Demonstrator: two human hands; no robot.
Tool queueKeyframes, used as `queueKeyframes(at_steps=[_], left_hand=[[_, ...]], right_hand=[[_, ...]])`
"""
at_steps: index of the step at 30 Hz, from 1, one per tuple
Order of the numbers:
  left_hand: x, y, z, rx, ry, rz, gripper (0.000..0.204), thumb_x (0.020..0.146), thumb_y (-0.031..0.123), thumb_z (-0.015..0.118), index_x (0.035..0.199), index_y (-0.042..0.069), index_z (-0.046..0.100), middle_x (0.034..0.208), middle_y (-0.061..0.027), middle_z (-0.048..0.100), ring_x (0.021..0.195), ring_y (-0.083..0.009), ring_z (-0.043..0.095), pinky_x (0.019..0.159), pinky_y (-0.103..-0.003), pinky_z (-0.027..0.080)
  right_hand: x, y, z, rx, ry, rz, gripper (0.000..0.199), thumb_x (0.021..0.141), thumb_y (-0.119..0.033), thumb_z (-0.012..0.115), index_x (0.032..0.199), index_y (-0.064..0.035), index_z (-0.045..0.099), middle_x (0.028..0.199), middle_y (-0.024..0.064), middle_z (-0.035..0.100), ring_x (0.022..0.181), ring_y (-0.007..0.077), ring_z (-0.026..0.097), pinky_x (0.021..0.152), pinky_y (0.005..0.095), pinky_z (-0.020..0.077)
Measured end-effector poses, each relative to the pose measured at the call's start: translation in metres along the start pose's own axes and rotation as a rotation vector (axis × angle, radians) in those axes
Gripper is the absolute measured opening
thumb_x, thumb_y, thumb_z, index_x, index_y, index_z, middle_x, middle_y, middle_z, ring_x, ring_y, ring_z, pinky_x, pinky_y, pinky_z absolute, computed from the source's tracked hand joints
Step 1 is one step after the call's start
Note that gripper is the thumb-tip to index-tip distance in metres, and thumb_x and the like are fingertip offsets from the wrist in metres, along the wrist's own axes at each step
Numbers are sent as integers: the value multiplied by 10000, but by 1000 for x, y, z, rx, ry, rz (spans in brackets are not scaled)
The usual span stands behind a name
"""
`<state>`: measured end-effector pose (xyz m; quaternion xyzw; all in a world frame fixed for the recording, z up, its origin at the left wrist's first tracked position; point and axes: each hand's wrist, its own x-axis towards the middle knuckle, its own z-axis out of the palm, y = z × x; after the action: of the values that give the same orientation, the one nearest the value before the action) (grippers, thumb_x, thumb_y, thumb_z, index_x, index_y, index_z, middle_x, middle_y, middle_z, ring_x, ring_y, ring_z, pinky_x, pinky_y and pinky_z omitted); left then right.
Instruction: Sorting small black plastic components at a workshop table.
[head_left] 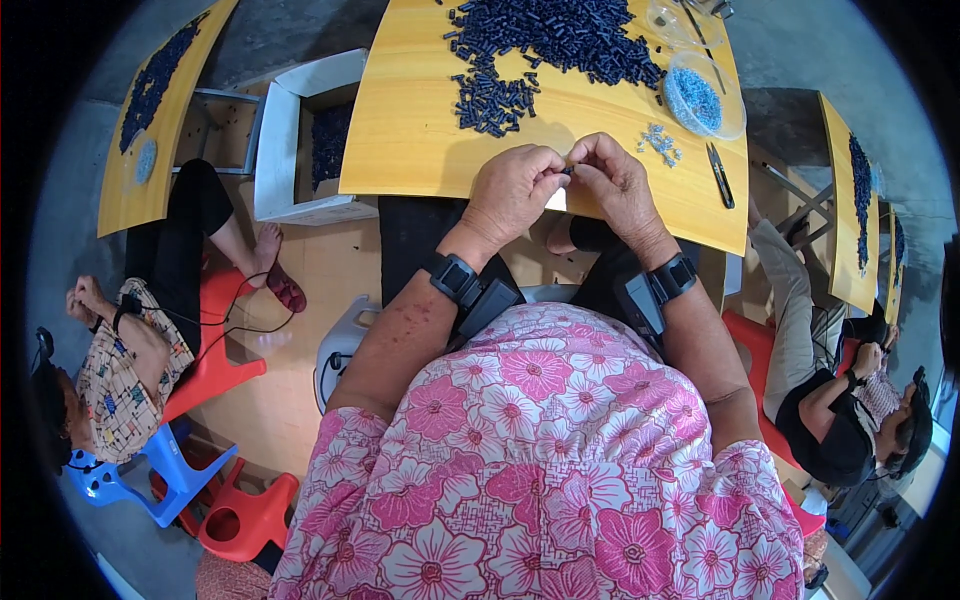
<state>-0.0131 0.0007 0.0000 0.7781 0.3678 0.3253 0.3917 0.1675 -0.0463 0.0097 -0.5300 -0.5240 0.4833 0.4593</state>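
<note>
My left hand (513, 192) and my right hand (622, 192) meet just above the near edge of the yellow table (420, 150). Both are closed in a pinch at a small dark cylindrical piece (568, 171), most of it hidden by the fingertips. A large pile of similar dark pieces (560, 35) covers the far part of the table, with a smaller cluster (495, 105) nearer to me. Right of my hands are loose pale blue bits (660, 143), a clear bowl (740, 118) of light blue bits, and black thread snips (720, 176).
A second clear dish (665, 22) with a dark thin tool (702, 40) sits at the far right of the table. Left of it stands an open white box (278, 150) holding dark pieces. Co-workers sit left (140, 350) and right (820, 400) on red stools.
</note>
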Motion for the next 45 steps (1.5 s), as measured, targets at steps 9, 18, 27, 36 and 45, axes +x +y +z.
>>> queueKeyframes(at_steps=[9,18,27,36,45], left_hand=[[0,-1,-1,16,4,23,99,851,85,709,900,23,649,794,-104,643,688,-238,619,647,-345,495],[0,-2,0,2,22,50,106,845,86,717,902,26,650,795,-108,643,690,-250,619,646,-347,493],[0,-1,-1,-1,16,36,103,846,81,719,907,28,655,799,-105,648,693,-242,628,645,-344,499],[1,0,-1,26,7,33,113,845,94,720,906,26,654,798,-109,646,704,-257,626,659,-351,501],[0,-3,-2,57,-9,27,132,846,105,718,927,11,674,825,-140,666,758,-301,653,690,-370,512]], right_hand=[[4,-7,-2,-213,-8,-99,152,896,14,618,1013,-82,623,972,39,613,956,129,591,874,288,491],[4,-2,-5,-132,-30,-78,128,949,53,569,1045,-31,569,955,-13,557,931,64,551,863,230,472],[2,-5,-4,-68,-28,-42,115,923,17,590,1012,-53,608,976,15,596,961,101,566,906,267,467],[5,-8,-4,-199,-23,-92,140,898,14,609,1015,-63,618,972,61,626,955,161,607,889,298,488],[12,-33,-2,-634,-132,-230,179,842,95,587,984,-13,596,928,129,625,907,297,643,833,346,515]])
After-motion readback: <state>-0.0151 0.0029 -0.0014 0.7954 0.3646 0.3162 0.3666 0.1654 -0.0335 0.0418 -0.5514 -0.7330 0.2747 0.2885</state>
